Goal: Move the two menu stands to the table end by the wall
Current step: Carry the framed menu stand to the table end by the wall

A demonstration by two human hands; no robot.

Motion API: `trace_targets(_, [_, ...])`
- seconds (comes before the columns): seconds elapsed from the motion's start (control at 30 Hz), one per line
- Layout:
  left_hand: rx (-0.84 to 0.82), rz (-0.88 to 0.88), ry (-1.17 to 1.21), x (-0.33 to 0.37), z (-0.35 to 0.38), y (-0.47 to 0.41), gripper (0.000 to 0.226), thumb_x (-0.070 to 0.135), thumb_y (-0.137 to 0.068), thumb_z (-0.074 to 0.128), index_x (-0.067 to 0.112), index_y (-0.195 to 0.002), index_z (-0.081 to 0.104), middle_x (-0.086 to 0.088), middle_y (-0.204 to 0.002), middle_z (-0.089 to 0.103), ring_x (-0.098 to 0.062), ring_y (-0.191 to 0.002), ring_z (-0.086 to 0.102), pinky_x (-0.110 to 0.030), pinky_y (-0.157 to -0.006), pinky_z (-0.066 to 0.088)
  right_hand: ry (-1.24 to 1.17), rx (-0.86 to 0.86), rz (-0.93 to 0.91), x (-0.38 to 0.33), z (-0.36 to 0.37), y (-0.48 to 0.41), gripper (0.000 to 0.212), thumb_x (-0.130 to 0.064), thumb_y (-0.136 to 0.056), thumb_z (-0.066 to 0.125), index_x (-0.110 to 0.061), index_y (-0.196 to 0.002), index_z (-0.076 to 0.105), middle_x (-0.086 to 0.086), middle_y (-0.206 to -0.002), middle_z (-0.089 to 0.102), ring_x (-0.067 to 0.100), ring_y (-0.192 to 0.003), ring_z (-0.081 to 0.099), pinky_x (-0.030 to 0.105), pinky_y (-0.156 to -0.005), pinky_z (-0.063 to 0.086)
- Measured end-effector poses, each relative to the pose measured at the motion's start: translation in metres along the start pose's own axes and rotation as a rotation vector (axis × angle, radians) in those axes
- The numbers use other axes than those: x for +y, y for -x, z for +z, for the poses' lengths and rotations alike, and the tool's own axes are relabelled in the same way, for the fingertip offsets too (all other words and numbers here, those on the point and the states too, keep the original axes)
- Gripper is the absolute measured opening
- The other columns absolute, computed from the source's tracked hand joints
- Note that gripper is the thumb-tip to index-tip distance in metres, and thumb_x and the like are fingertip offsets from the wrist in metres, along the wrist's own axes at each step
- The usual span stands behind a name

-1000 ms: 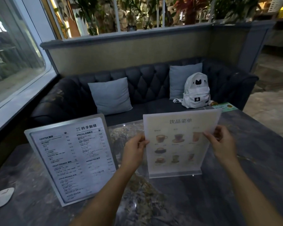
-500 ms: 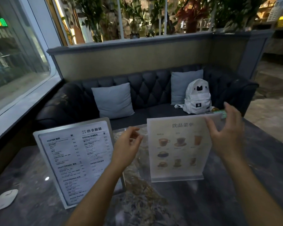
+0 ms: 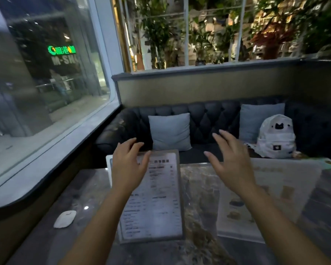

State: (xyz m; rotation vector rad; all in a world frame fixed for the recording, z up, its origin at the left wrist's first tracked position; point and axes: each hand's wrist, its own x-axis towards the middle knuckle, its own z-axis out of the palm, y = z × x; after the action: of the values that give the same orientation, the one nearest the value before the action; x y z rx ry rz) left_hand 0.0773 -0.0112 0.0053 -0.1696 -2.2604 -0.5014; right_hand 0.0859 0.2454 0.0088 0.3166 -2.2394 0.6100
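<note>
Two menu stands are upright on the dark marble table. The framed text menu stands left of centre. The clear acrylic drinks menu with cup pictures stands to its right. My left hand hovers in front of the text menu's upper left corner, fingers spread, holding nothing. Open with nothing in it, my right hand floats between the two stands and touches neither. The frame is blurred.
A window wall with a sill runs along the table's left side. A small white disc lies on the table near the sill. Behind the table is a dark tufted sofa with two grey cushions and a white backpack.
Both hands let go of the drinks menu and moved left toward the text menu. The view swung left and up, toward the window.
</note>
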Motion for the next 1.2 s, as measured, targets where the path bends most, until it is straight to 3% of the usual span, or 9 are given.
trace_targets(0.23, [-0.108, -0.145, -0.111, -0.064, -0.014, 0.008, 0.041, 0.031, -0.085, 0.06, 0.009, -0.12, 0.057, -0.016, -0.129, 0.055, -0.031, -0.122, 0.046, -0.047, -0.112, 0.022, -0.042, -0.228, 0.012, -0.039, 0.073, -0.009, 0.055, -0.031, -0.087, 0.056, -0.007, -0.134, 0.041, 0.016, -0.143, 0.04, 0.031, -0.128, 0.04, 0.046, -0.102, 0.032])
trace_targets(0.37, [-0.2, -0.185, -0.077, -0.086, -0.012, 0.016, 0.046, 0.034, -0.087, 0.056, 0.016, -0.129, 0.049, -0.011, -0.133, 0.051, -0.026, -0.124, 0.044, -0.045, -0.11, 0.028, -0.111, -0.316, 0.084, -0.047, 0.1, -0.007, 0.058, -0.034, -0.088, 0.052, -0.01, -0.138, 0.034, 0.011, -0.146, 0.035, 0.027, -0.13, 0.036, 0.042, -0.104, 0.03])
trace_targets(0.53, [-0.28, -0.26, 0.198, -0.096, -0.006, 0.021, 0.047, 0.036, -0.089, 0.051, 0.035, -0.132, 0.033, 0.0, -0.123, 0.054, -0.01, -0.095, 0.052, -0.028, -0.076, 0.045, -0.236, -0.325, 0.181, -0.049, 0.116, -0.002, 0.057, -0.034, -0.087, 0.054, -0.012, -0.136, 0.034, 0.007, -0.142, 0.036, 0.023, -0.123, 0.042, 0.033, -0.1, 0.036])
trace_targets(0.63, [-0.267, -0.303, 0.375, -0.099, 0.0, 0.029, 0.052, 0.031, -0.089, 0.054, 0.033, -0.135, 0.03, 0.001, -0.123, 0.055, -0.012, -0.105, 0.055, -0.034, -0.087, 0.05, -0.328, -0.292, 0.248, -0.048, 0.123, 0.004, 0.056, -0.035, -0.087, 0.053, -0.02, -0.136, 0.031, 0.001, -0.14, 0.034, 0.016, -0.121, 0.041, 0.027, -0.093, 0.034])
trace_targets(0.73, [-0.199, -0.392, 0.499, -0.103, 0.002, 0.038, 0.057, 0.029, -0.087, 0.058, 0.031, -0.135, 0.027, 0.018, -0.114, 0.054, 0.004, -0.098, 0.058, -0.015, -0.078, 0.05, -0.405, -0.332, 0.296, -0.046, 0.128, 0.016, 0.066, -0.04, -0.087, 0.052, -0.045, -0.139, 0.012, -0.012, -0.137, 0.03, 0.004, -0.117, 0.035, 0.028, -0.091, 0.034])
trace_targets(0.83, [-0.189, -0.443, 0.547, -0.109, 0.009, 0.054, 0.029, 0.026, -0.087, 0.058, 0.032, -0.113, 0.046, 0.028, -0.087, 0.059, 0.011, -0.083, 0.059, -0.01, -0.062, 0.049, -0.502, -0.346, 0.319, -0.042, 0.13, 0.035, 0.078, -0.039, -0.085, 0.055, -0.063, -0.128, -0.006, -0.019, -0.137, 0.023, 0.001, -0.122, 0.03, 0.027, -0.098, 0.03])
trace_targets(0.9, [-0.252, -0.481, 0.527, -0.111, 0.014, 0.07, 0.011, 0.025, -0.089, 0.055, 0.036, -0.091, 0.051, 0.018, -0.082, 0.062, 0.01, -0.079, 0.058, -0.017, -0.061, 0.05, -0.585, -0.34, 0.379, -0.04, 0.133, 0.052, 0.076, -0.039, -0.082, 0.055, -0.063, -0.128, -0.001, -0.021, -0.14, 0.024, 0.001, -0.124, 0.032, 0.028, -0.101, 0.031])
trace_targets(1.03, [-0.346, -0.644, 0.539, -0.122, 0.028, 0.103, 0.018, 0.021, -0.09, 0.052, 0.036, -0.082, 0.054, 0.012, -0.082, 0.064, 0.006, -0.073, 0.06, -0.028, -0.065, 0.051, -0.645, -0.368, 0.566, -0.03, 0.141, 0.084, 0.057, -0.049, -0.081, 0.048, -0.06, -0.129, 0.019, -0.018, -0.122, 0.05, 0.004, -0.103, 0.055, 0.034, -0.086, 0.049])
trace_targets(1.2, [-0.321, -0.827, 0.703, -0.13, 0.037, 0.121, 0.012, 0.011, -0.087, 0.058, 0.018, -0.077, 0.063, -0.006, -0.069, 0.064, -0.02, -0.066, 0.059, -0.04, -0.061, 0.048, -0.535, -0.435, 0.754, -0.015, 0.156, 0.102, 0.015, -0.031, -0.093, 0.039, -0.032, -0.091, 0.054, 0.011, -0.102, 0.064, 0.024, -0.09, 0.059, 0.053, -0.085, 0.048])
